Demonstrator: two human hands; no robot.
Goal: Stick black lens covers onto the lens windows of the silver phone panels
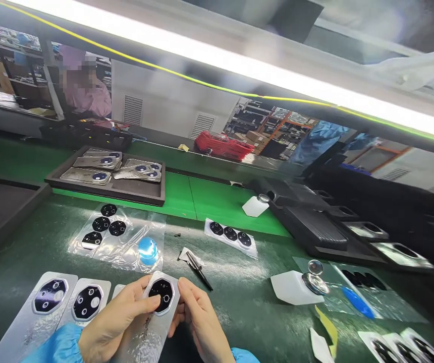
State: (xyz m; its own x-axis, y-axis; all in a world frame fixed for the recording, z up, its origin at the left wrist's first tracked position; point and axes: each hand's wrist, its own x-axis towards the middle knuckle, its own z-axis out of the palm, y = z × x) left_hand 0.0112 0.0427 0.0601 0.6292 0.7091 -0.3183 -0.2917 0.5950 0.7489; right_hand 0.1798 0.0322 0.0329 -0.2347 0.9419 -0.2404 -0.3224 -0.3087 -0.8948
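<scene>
L hand (114, 315) & R hand (204, 317), btm ctr, both grip silver panel (152, 330) w/ blk octagonal plate (160, 290): L thumb on plate, L fingers partly hidden; R thumb & fingers closed on R edge. L hand blocks most of a third panel (117, 291) beside two similar panels (52, 322), btm L. Tweezers (200, 271) just above R hand; clear bag (126, 249) w/ blk plates L of ctr; tray (136, 191) upper L; white bottle (292, 289) R of ctr.
</scene>
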